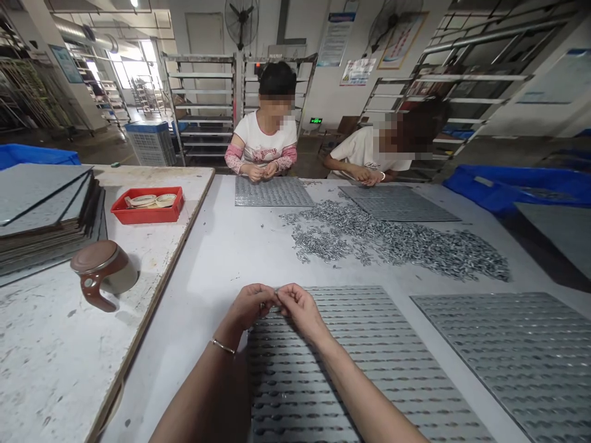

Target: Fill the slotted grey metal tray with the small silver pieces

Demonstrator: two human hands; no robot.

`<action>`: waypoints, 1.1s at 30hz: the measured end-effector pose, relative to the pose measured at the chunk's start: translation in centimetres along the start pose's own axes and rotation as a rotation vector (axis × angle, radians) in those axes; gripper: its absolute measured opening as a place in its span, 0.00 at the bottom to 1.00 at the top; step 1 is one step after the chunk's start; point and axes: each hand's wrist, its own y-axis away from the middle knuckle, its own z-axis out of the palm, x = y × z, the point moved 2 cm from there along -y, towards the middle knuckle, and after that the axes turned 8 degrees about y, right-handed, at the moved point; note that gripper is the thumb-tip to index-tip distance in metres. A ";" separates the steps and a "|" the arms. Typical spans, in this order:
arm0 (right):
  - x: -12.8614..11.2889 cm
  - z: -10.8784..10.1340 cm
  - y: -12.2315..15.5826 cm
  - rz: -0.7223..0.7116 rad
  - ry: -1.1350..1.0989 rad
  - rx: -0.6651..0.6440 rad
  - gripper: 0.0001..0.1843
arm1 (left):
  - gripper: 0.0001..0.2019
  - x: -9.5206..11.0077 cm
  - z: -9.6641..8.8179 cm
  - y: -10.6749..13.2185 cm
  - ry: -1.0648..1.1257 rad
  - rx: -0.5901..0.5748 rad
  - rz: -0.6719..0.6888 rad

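Observation:
My left hand (253,306) and my right hand (300,309) meet fingertip to fingertip over the far left corner of a flat grey board (369,344). Both are closed in a pinch; whatever sits between the fingers is too small to make out. Rows of small, dark, elongated pieces cover the board in front of me. Beyond it, a spread heap of loose small grey pieces (415,246) lies on the white table (221,246). A second grey board (512,344) with similar rows lies to the right.
Across the table, two people work with their hands over further grey boards (274,192). On the left side table are a brown-lidded mug (108,267), a red tray (148,214) and a stack of boards (46,203). A blue crate (512,187) stands at the right.

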 end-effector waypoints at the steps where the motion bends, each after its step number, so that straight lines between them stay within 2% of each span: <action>1: 0.0 -0.2 -0.1 0.001 -0.024 0.038 0.24 | 0.11 0.2 -0.1 -0.1 0.042 0.025 0.012; 3: 0.1 -0.8 -0.4 0.022 -0.037 0.084 0.23 | 0.08 0.6 -0.6 -0.5 0.133 0.093 0.056; 5: 0.5 -1.4 -0.5 0.044 0.024 0.069 0.22 | 0.04 1.2 -1.4 -0.8 0.214 0.170 0.109; 9: 1.8 -1.9 -0.1 -0.016 0.363 -0.055 0.18 | 0.06 1.8 -2.7 -1.3 0.303 0.272 0.152; 12: 2.5 -1.5 0.3 -0.072 0.623 -0.118 0.14 | 0.07 1.6 -3.0 -1.4 0.329 0.299 0.144; 14: 2.6 -1.1 0.3 -0.084 0.716 -0.136 0.10 | 0.07 1.4 -3.0 -1.4 0.335 0.300 0.128; 18: 2.4 -0.2 0.2 -0.100 0.782 -0.157 0.08 | 0.07 1.1 -2.8 -1.4 0.333 0.278 0.088; 21: 2.3 0.1 0.0 -0.104 0.838 -0.116 0.07 | 0.07 1.0 -2.8 -1.5 0.330 0.274 0.069; 27: 2.5 -0.4 -0.5 -0.070 0.866 -0.044 0.04 | 0.07 0.9 -2.8 -1.4 0.334 0.282 0.054; 33: 2.0 -0.7 -0.8 -0.103 0.926 -0.039 0.10 | 0.07 1.0 -2.5 -1.4 0.337 0.306 0.074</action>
